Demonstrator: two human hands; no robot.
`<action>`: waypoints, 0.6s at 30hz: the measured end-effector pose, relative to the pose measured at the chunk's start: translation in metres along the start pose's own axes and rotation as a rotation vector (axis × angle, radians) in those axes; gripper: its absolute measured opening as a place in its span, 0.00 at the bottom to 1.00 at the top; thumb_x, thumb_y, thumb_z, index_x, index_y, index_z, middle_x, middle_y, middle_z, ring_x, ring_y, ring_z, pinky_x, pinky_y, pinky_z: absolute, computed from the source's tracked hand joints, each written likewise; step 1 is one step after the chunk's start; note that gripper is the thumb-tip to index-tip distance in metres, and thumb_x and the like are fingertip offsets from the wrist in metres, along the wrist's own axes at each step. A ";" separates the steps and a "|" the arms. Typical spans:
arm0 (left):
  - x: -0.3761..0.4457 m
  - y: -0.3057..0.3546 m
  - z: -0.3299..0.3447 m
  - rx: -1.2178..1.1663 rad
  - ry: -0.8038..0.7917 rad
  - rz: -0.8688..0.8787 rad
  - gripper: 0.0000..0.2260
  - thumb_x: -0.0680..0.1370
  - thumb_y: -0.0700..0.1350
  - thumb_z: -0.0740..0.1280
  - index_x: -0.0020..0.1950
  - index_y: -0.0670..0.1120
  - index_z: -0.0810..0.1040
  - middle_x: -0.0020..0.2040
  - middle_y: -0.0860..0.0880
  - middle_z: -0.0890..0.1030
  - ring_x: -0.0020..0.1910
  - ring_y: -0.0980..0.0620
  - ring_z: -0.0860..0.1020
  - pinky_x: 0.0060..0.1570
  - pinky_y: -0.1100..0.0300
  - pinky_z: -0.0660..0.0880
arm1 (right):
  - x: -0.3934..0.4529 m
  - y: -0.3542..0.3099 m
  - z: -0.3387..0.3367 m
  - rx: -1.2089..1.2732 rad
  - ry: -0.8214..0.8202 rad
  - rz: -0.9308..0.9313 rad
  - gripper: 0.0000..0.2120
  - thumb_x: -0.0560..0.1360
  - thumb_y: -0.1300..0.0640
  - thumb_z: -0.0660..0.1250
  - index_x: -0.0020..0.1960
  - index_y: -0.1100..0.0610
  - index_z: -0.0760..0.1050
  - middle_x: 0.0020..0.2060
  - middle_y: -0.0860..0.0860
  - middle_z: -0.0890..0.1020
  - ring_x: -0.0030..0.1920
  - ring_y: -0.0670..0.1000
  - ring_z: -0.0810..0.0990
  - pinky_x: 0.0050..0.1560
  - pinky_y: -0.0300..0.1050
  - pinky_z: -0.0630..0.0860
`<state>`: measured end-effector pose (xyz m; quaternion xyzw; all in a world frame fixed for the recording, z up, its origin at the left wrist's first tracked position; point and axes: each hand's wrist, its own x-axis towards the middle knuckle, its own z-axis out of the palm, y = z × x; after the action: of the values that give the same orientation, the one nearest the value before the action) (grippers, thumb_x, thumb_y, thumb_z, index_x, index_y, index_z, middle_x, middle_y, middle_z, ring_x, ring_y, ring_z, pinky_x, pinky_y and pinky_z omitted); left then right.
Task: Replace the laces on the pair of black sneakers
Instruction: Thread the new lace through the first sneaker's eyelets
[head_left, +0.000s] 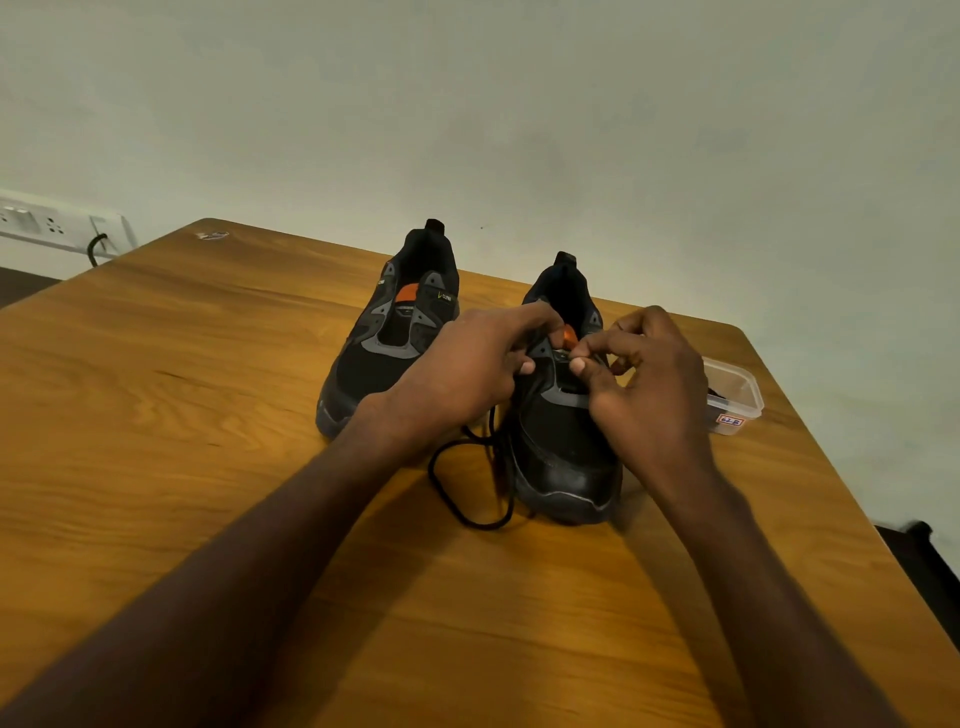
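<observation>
Hands (550, 374) on matte, cord-laced sneaker (563, 441)

A wooden tabletop (156, 415) with a warm orange-brown grain is carrying everything here. Two black sneakers are standing on it toward the far edge, toes pointing at the near edge. The left sneaker (387, 332) is sitting near the middle of the far edge with its eyelets showing no lace. The right sneaker (563, 441) is sitting just beside it, closer to the right edge. A black lace (457, 499) is lying in loose loops on the wood by that shoe's toe, touching its left side. A small clear plastic container (735, 395) with a handwritten label is resting by the right edge. A small pale mark (212, 235) is showing at the far left corner.
</observation>
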<state>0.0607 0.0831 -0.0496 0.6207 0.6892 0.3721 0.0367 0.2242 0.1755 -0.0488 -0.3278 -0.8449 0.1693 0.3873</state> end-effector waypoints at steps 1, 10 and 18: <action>0.000 0.001 0.000 -0.004 -0.001 0.002 0.16 0.81 0.35 0.67 0.62 0.54 0.78 0.40 0.60 0.73 0.41 0.72 0.73 0.40 0.70 0.65 | 0.000 0.000 0.001 0.013 0.001 0.039 0.06 0.76 0.55 0.76 0.52 0.48 0.86 0.49 0.45 0.76 0.48 0.45 0.76 0.40 0.33 0.67; -0.001 0.002 0.005 -0.012 0.022 0.005 0.18 0.81 0.33 0.67 0.62 0.55 0.78 0.42 0.61 0.75 0.43 0.64 0.76 0.44 0.66 0.71 | 0.001 -0.003 0.003 0.142 -0.112 0.188 0.04 0.77 0.54 0.75 0.50 0.45 0.85 0.48 0.44 0.77 0.48 0.40 0.73 0.41 0.35 0.66; -0.003 0.006 0.004 0.057 0.067 0.023 0.21 0.79 0.34 0.69 0.66 0.55 0.73 0.39 0.56 0.74 0.39 0.58 0.76 0.38 0.61 0.73 | -0.002 -0.006 0.010 0.121 -0.117 0.213 0.06 0.78 0.55 0.73 0.46 0.43 0.82 0.48 0.46 0.78 0.44 0.39 0.73 0.39 0.37 0.66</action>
<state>0.0690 0.0817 -0.0504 0.6164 0.6932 0.3735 -0.0084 0.2152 0.1691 -0.0533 -0.3812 -0.8147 0.2790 0.3362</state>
